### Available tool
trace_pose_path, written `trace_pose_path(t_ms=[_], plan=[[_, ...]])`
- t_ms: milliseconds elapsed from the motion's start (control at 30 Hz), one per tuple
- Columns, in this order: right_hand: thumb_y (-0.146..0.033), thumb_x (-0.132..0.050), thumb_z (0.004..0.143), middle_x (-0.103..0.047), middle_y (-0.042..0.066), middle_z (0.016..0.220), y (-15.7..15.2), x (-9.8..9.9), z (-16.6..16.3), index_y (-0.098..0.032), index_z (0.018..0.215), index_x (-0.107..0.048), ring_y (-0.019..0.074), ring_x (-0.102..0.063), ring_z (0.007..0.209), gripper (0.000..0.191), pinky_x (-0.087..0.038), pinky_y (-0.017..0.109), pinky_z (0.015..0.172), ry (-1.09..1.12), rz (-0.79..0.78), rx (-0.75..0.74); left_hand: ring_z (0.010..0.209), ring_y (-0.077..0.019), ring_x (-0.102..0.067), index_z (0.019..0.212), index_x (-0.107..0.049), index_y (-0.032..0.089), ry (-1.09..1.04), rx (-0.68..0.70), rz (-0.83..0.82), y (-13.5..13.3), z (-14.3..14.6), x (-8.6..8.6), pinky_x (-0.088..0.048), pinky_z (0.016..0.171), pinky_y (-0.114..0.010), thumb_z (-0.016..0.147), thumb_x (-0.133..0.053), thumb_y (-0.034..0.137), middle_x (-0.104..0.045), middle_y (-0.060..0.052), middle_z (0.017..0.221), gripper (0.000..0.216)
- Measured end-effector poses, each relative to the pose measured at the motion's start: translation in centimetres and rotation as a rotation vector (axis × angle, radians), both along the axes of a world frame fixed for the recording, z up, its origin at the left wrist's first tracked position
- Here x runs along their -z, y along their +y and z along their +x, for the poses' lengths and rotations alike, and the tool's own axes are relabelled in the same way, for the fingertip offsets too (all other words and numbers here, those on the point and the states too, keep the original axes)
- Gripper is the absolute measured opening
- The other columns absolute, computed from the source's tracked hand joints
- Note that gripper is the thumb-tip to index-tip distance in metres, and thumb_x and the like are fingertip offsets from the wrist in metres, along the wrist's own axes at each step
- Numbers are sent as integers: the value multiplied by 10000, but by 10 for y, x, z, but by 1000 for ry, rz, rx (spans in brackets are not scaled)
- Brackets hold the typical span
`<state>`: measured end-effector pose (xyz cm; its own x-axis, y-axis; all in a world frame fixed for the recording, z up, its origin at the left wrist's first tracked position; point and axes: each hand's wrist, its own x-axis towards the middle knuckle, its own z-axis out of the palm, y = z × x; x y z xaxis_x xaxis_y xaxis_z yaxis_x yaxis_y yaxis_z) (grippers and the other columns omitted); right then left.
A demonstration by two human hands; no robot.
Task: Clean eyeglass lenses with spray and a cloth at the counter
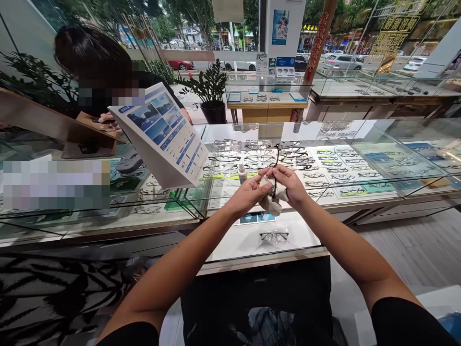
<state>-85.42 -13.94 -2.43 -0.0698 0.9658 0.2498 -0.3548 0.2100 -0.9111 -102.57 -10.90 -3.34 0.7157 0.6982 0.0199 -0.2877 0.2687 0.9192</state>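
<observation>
Above the glass counter, my left hand (252, 191) is closed on a pale cleaning cloth (271, 206). My right hand (290, 182) grips a dark-framed pair of eyeglasses (276, 161), held upright on edge with one part sticking up above my fingers. The cloth wraps round the lower part of the glasses and also lies under my right fingers. Which lens the cloth touches is hidden. Just left of my hands stands a small white spray bottle (242, 173). Nearer to me, another pair of glasses (274, 237) lies in a clear bag on a white surface.
Rows of eyeglasses (342, 169) fill the glass display counter (389, 197). A tent-shaped calendar (163, 137) stands to the left. Beyond it a person (97, 67) leans over a wooden stand (54, 122). A potted plant (212, 91) and more display cases are behind.
</observation>
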Motion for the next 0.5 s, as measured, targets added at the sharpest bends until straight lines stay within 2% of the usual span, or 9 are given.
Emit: trace_pose_path(t_ms=[133, 367, 500], plan=[[-687, -927, 803, -850, 60, 1053, -1, -1, 0, -253, 835, -759, 257, -760, 1052, 467, -588, 417, 1040, -1, 11, -8, 816, -170, -719, 1098, -766, 158, 27, 23, 34, 1, -1, 0, -566, 784, -285, 751, -1019, 595, -769, -51, 932, 613], [-671, -950, 783, -865, 76, 1181, 0, 1, -2, -244, 889, -818, 247, -769, 1041, 459, -613, 404, 1019, 36, -42, -27, 751, -147, -700, 1130, -718, 191, 7, -86, 36, -1, 2, 1, -544, 700, -245, 745, -1009, 631, -741, -10, 845, 653], [-629, -953, 811, -871, 50, 1198, -2, 1, -5, -262, 910, -863, 243, -774, 1117, 391, -576, 394, 1121, 57, -4, -47, 714, -116, -655, 1103, -726, 189, 17, -209, 98, -2, 5, 1, -531, 672, -226, 738, -986, 690, -715, 14, 830, 672]])
